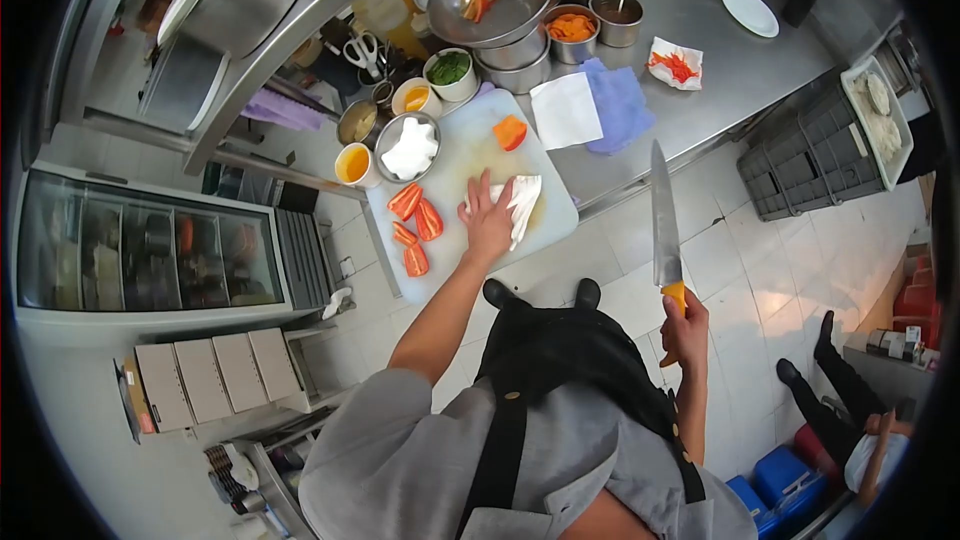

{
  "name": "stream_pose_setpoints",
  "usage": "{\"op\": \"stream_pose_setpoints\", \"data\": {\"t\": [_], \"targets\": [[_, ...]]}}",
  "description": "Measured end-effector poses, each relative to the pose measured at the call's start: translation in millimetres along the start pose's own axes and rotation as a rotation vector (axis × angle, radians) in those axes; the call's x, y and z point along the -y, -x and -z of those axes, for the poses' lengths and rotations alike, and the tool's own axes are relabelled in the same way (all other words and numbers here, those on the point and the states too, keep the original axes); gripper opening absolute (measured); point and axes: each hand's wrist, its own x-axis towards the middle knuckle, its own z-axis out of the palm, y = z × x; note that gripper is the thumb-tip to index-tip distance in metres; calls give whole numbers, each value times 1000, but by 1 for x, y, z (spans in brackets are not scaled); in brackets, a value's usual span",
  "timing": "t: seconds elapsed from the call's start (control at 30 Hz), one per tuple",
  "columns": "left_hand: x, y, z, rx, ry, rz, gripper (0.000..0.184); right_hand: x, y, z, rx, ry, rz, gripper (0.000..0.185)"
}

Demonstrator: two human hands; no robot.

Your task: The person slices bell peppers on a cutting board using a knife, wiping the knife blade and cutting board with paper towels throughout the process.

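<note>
My left hand (pixel 487 217) lies with its fingers spread on a white cloth (pixel 522 202) on the pale cutting board (pixel 462 155). To its left on the board are several red tomato-like pieces (pixel 428 220), cut side up. An orange piece (pixel 509 133) sits near the board's upper right. Out to the right, away from the board, my right hand (pixel 685 325) is closed around the yellow handle of a large knife (pixel 665 220), its blade pointing up and forward over the floor.
Bowls (pixel 407 147), a cup of yellow liquid (pixel 352 164) and a steel basin (pixel 490 0) stand behind the board. White paper (pixel 566 110) and a blue cloth (pixel 618 105) lie right of it. A grey crate (pixel 815 155) is at right; another person (pixel 875 450) is at lower right.
</note>
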Motion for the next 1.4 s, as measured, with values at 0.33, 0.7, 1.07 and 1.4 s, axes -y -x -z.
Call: {"op": "stream_pose_setpoints", "data": {"t": [0.33,0.7,1.07,1.4], "targets": [[36,-39,51,-332,344,-58,34,15,-19,-38,197,87,84,35],[20,-82,93,-659,703,-71,19,4,-17,-27,89,87,89,29],[21,-26,14,-650,226,-302,29,-5,-9,-20,31,42,56,29],[-124,-17,-48,249,-63,-621,15,-3,-15,-12,-58,-2,120,23]]}}
